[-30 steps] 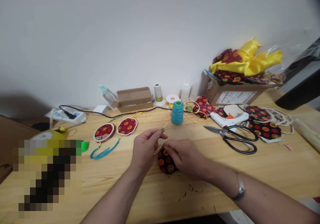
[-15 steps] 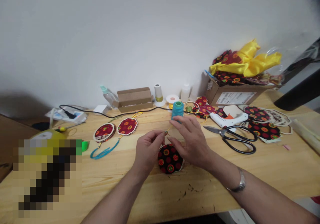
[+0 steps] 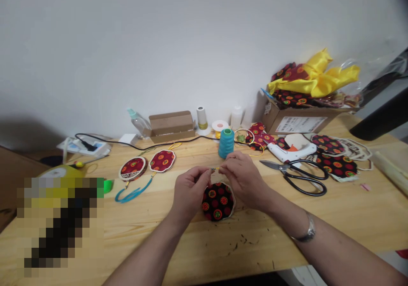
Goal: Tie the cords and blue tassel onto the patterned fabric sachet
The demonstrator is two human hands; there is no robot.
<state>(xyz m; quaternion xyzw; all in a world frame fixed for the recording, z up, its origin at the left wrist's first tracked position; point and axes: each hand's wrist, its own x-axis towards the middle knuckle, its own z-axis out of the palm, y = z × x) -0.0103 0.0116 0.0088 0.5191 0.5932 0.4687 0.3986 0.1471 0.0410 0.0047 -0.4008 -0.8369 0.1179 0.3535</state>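
My left hand (image 3: 192, 189) is closed in a pinch, with a small dark tip of the cord at its fingertips. Thumb and fingers of my right hand (image 3: 241, 177) pinch a short stretch of yellow cord (image 3: 217, 168) running between the two hands. Just below them a scalloped pendant (image 3: 218, 202), covered in black fabric with red and orange flowers and edged in pale wood, lies on the table. A cone of teal thread (image 3: 226, 143) stands right behind my right hand. Whether the cord joins the pendant is hidden by my fingers.
Black-handled scissors (image 3: 296, 175) and a white glue gun (image 3: 291, 153) lie to the right, beside stacked fabric pieces (image 3: 338, 167). Two finished-looking red pendants (image 3: 162, 161) lie left. A cardboard box (image 3: 296, 120) of fabric stands at the back right. A black cable (image 3: 153, 143) crosses the back.
My right hand has lowered and its fingers, spread before, have closed on the yellow cord, which now runs straight to my left hand. The left hand has barely moved.
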